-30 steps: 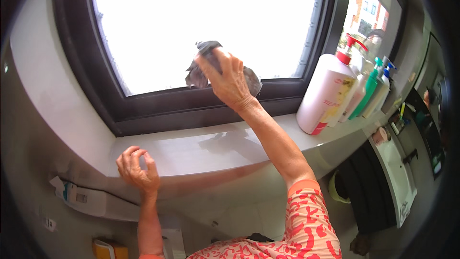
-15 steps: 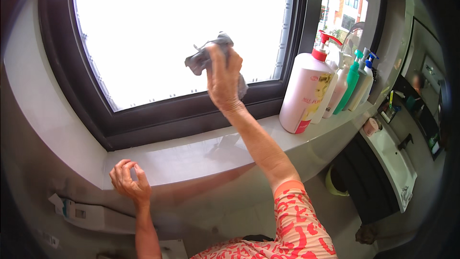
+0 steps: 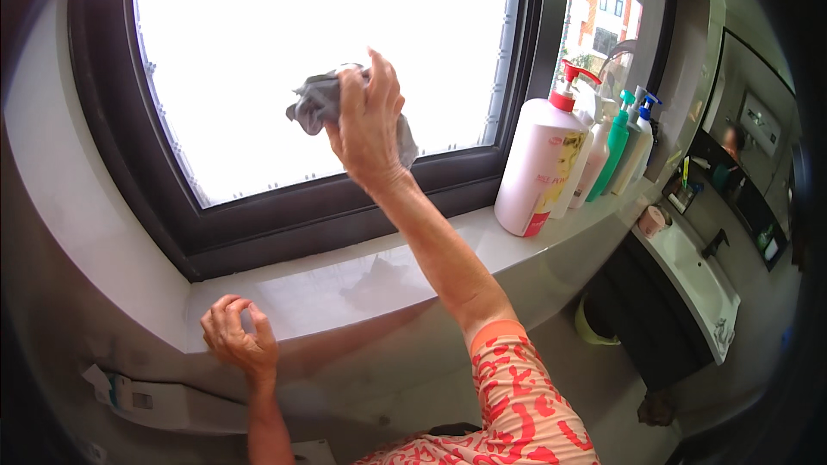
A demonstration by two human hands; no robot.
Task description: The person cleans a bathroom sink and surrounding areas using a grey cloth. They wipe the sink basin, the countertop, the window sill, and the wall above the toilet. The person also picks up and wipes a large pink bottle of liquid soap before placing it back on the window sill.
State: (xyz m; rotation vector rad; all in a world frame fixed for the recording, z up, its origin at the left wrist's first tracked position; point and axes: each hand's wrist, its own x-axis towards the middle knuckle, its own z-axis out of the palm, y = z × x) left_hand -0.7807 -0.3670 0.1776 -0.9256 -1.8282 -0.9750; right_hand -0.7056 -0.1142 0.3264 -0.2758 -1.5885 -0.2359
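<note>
My right hand [image 3: 370, 125] presses a crumpled grey cloth [image 3: 317, 103] against the bright, frosted window pane [image 3: 241, 43]. The cloth bunches out to the left of my fingers, and another fold hangs on the right below my palm. Lower left, my left hand [image 3: 239, 336] rests by the front edge of the pale window sill [image 3: 293, 301]. Its fingers are loosely bent, the thumb stands apart from them, and nothing is in it. A dark window frame [image 3: 345, 222] surrounds the pane.
On the sill's right side stand a large pink pump bottle [image 3: 538, 168] with a red top, a green pump bottle [image 3: 610, 157] and several others. Further right are a washbasin [image 3: 689, 271] over a dark cabinet, a bin [image 3: 594, 323] and a mirror [image 3: 758, 112].
My right hand has slid left across the pane with the cloth. My left hand stays by the sill edge. The view has shifted slightly.
</note>
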